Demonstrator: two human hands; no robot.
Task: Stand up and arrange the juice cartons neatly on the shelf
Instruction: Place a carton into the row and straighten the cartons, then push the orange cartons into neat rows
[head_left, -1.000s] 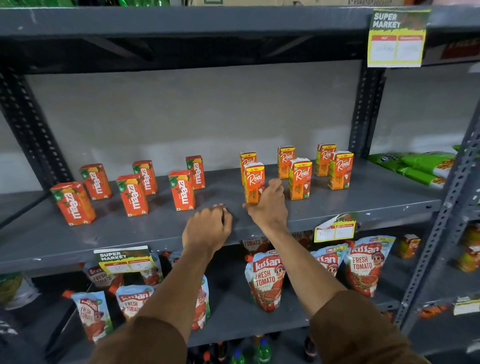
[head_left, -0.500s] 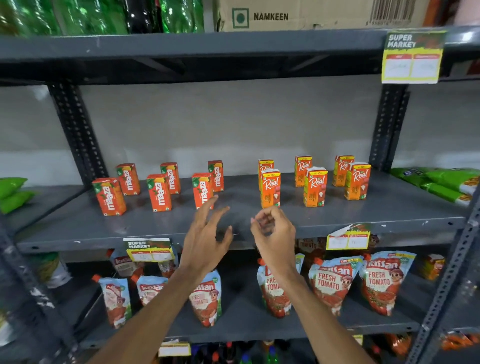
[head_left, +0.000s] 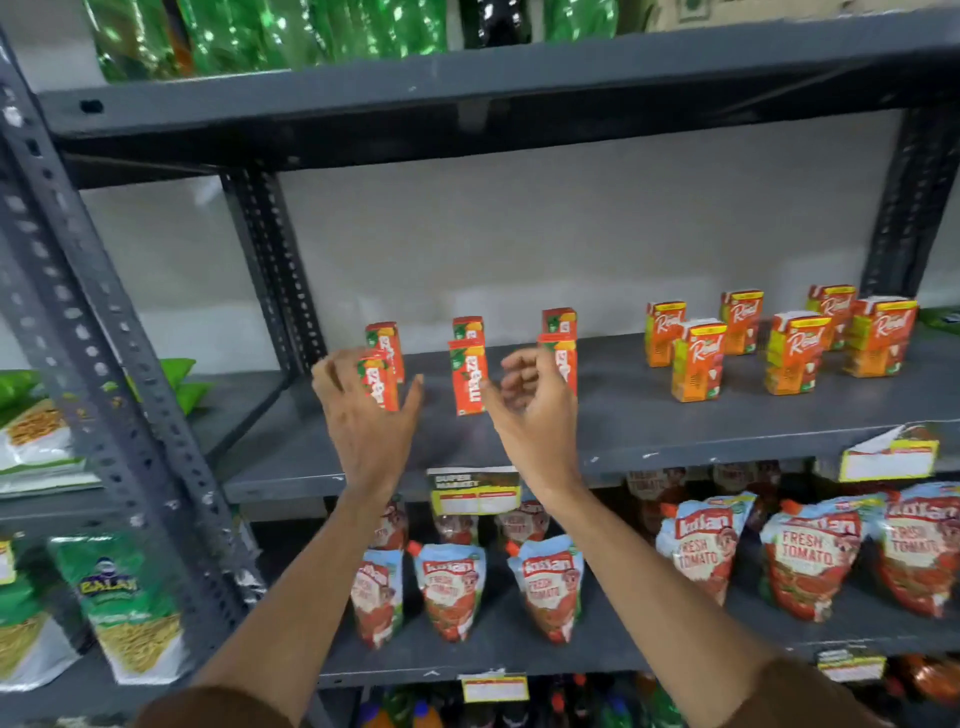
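On the grey middle shelf stand several red Maaza juice cartons on the left and several orange Real juice cartons on the right, all upright in two loose rows. My left hand is raised with fingers spread in front of the leftmost Maaza carton, partly hiding it. My right hand hovers with curled, parted fingers in front of the right front Maaza carton. Neither hand holds anything.
Kissan tomato pouches hang on the shelf below, behind a price tag. Green snack bags fill the left bay past the slotted upright. Green packets sit on the top shelf.
The view has swung left and closer. Both hands have lifted off the shelf edge near the Real cartons and moved left to the Maaza cartons, fingers now apart.
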